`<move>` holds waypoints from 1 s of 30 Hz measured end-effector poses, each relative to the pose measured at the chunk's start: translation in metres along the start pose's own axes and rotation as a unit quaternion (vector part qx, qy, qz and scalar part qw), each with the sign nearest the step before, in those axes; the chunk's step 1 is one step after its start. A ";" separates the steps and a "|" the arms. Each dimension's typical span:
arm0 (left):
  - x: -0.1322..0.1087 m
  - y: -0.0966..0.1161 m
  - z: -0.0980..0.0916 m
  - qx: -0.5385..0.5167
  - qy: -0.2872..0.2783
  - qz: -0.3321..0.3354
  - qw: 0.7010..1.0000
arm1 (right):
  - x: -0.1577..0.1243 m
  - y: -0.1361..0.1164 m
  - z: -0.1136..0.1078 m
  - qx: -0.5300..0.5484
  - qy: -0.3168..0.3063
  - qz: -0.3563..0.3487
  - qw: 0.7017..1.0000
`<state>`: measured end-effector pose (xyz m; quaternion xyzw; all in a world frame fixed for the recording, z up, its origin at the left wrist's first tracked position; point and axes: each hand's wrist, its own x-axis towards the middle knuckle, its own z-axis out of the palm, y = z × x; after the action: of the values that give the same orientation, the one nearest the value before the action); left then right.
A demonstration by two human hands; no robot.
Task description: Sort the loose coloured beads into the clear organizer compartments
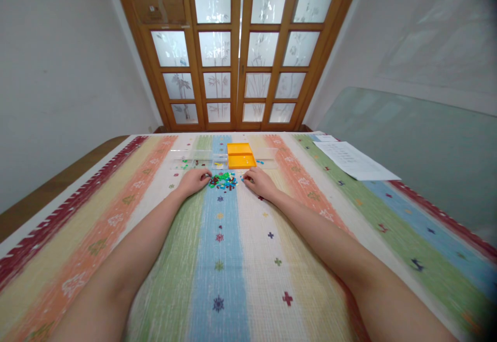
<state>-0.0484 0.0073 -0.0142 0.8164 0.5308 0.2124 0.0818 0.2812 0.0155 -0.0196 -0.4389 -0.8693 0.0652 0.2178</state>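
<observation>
A small pile of tiny coloured pieces (223,180), green, blue and red, lies on a striped cloth (233,259). My left hand (194,180) rests at the pile's left edge with fingers curled onto the pieces. My right hand (257,180) sits at the pile's right edge, fingertips pinched together near a small piece. What either hand holds is too small to make out. Just behind the pile sits an orange tray (240,155), flanked by a clear tray on the left (196,160) with a few pieces in it and a clear tray on the right (267,158).
A printed white sheet (351,160) lies at the far right of the cloth. A glass panel (419,145) leans along the right side. Wooden doors with frosted panes (236,52) stand behind the table. A wooden table edge (50,189) shows at the left.
</observation>
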 end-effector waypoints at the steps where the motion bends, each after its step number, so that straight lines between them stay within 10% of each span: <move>1: 0.000 0.000 0.000 -0.001 -0.002 0.001 1.000 | 0.000 -0.001 0.000 -0.006 0.000 0.004 1.000; 30: 0.000 -0.003 -0.001 0.001 -0.004 -0.008 1.000 | 0.001 0.009 -0.009 0.124 0.104 0.080 0.984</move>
<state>-0.0512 0.0078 -0.0142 0.8129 0.5374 0.2077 0.0850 0.2912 0.0211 -0.0142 -0.4814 -0.7890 0.1434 0.3538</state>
